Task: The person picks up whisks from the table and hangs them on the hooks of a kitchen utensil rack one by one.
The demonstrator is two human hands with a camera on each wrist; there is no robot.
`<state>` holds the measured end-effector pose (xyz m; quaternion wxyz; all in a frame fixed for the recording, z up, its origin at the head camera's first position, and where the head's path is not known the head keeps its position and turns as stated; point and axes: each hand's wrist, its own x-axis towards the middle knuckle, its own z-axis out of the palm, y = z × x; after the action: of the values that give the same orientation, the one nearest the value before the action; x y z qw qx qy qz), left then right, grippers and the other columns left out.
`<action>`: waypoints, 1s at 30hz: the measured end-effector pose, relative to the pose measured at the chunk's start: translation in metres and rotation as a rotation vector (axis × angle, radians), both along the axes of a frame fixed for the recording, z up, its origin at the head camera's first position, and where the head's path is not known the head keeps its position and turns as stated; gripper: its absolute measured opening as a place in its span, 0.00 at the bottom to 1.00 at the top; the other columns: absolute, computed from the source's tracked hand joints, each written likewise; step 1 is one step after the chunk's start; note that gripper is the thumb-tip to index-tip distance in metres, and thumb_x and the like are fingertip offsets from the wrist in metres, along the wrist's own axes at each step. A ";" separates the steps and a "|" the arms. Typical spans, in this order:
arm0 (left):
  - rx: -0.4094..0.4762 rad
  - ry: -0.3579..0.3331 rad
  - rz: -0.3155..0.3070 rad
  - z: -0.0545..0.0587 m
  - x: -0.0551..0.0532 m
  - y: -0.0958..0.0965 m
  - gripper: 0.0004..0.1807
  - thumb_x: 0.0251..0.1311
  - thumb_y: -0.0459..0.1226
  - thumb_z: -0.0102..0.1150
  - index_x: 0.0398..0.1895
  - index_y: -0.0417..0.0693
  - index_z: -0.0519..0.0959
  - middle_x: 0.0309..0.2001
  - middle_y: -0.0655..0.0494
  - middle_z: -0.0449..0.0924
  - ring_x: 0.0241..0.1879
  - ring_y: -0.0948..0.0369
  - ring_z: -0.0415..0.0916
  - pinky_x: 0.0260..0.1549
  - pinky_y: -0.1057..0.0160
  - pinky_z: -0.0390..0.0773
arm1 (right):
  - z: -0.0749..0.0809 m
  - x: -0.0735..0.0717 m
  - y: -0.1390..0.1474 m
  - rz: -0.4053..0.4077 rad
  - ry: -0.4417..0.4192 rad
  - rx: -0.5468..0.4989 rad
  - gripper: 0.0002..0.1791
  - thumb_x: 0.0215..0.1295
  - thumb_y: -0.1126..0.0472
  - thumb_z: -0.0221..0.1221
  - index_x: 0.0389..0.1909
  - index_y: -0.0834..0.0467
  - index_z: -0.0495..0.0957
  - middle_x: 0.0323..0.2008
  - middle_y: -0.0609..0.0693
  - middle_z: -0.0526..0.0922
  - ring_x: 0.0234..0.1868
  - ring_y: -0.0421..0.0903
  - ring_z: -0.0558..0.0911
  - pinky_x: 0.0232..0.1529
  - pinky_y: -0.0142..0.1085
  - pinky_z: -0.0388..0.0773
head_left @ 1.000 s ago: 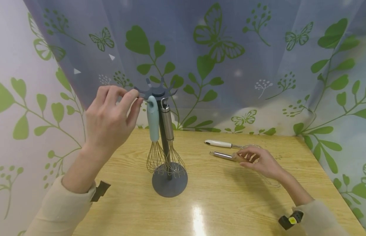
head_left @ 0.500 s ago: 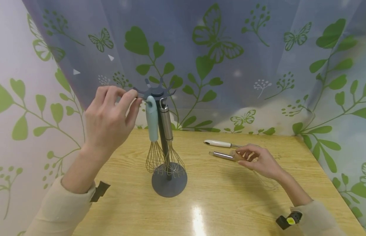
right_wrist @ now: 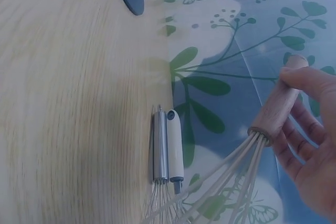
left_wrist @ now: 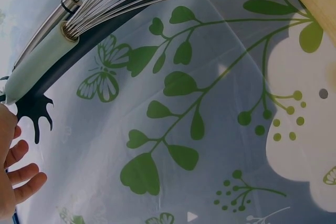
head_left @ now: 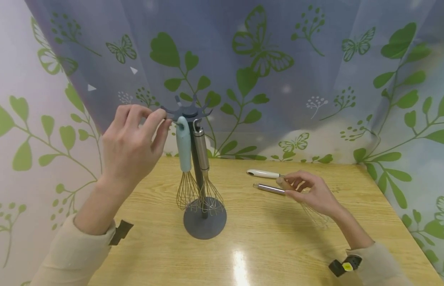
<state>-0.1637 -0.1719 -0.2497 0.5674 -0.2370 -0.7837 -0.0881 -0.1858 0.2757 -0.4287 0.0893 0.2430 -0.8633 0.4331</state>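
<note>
My left hand (head_left: 130, 143) pinches a hook arm at the left of a dark grey utensil stand (head_left: 204, 228). From that stand hang a whisk with a light blue handle (head_left: 184, 147) and a steel-handled whisk (head_left: 202, 151). Over the right part of the table my right hand (head_left: 316, 194) grips a whisk with a wooden handle (right_wrist: 278, 100); its wires point down and away from the thumb. Just left of this hand lie a white-handled whisk (head_left: 263, 173) and another steel whisk (head_left: 270, 189), their wire ends partly hidden in the head view.
The wooden table (head_left: 264, 246) ends at a patterned curtain (head_left: 222, 71) with green leaves and butterflies, close behind the stand. More patterned cloth hangs at the left and right sides. A dark wrist camera (head_left: 345, 266) sits at the right cuff.
My right hand has lifted the wooden-handled whisk slightly and tilted it, moving a little left, so more of its handle shows. The left hand stays on the stand's hook arm.
</note>
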 end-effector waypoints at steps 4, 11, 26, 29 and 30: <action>0.000 -0.001 -0.002 0.000 0.000 0.000 0.09 0.75 0.40 0.58 0.44 0.43 0.82 0.37 0.41 0.81 0.43 0.41 0.78 0.21 0.47 0.76 | -0.001 0.001 -0.002 -0.002 0.021 -0.030 0.20 0.62 0.70 0.71 0.55 0.57 0.85 0.42 0.46 0.87 0.40 0.33 0.82 0.40 0.29 0.84; 0.003 -0.001 -0.003 0.000 0.001 -0.001 0.08 0.74 0.39 0.59 0.44 0.43 0.82 0.37 0.41 0.81 0.42 0.41 0.78 0.22 0.47 0.76 | 0.001 0.002 -0.007 0.004 0.059 -0.088 0.21 0.61 0.74 0.70 0.55 0.60 0.84 0.42 0.39 0.86 0.39 0.33 0.83 0.39 0.29 0.84; 0.010 0.007 -0.012 0.000 -0.001 0.000 0.08 0.74 0.39 0.59 0.44 0.43 0.82 0.36 0.41 0.81 0.42 0.41 0.77 0.23 0.47 0.77 | 0.002 0.002 -0.024 0.022 0.107 -0.195 0.23 0.57 0.79 0.69 0.55 0.67 0.82 0.44 0.29 0.84 0.39 0.31 0.84 0.38 0.27 0.84; 0.012 0.009 -0.019 0.000 -0.002 0.000 0.08 0.74 0.40 0.59 0.44 0.43 0.81 0.36 0.41 0.81 0.41 0.41 0.77 0.24 0.47 0.77 | 0.002 0.002 -0.027 0.017 0.110 -0.207 0.23 0.57 0.79 0.69 0.55 0.67 0.82 0.43 0.29 0.84 0.39 0.31 0.84 0.38 0.26 0.84; 0.012 0.010 -0.021 0.000 -0.002 0.000 0.09 0.74 0.40 0.59 0.44 0.43 0.81 0.36 0.41 0.81 0.41 0.41 0.77 0.25 0.47 0.78 | 0.002 0.002 -0.028 0.018 0.111 -0.216 0.23 0.57 0.79 0.69 0.55 0.67 0.82 0.43 0.29 0.85 0.39 0.31 0.84 0.38 0.26 0.84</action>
<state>-0.1659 -0.1724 -0.2500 0.5716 -0.2422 -0.7779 -0.0974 -0.1839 0.2473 -0.4266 0.1588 0.2633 -0.8032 0.5101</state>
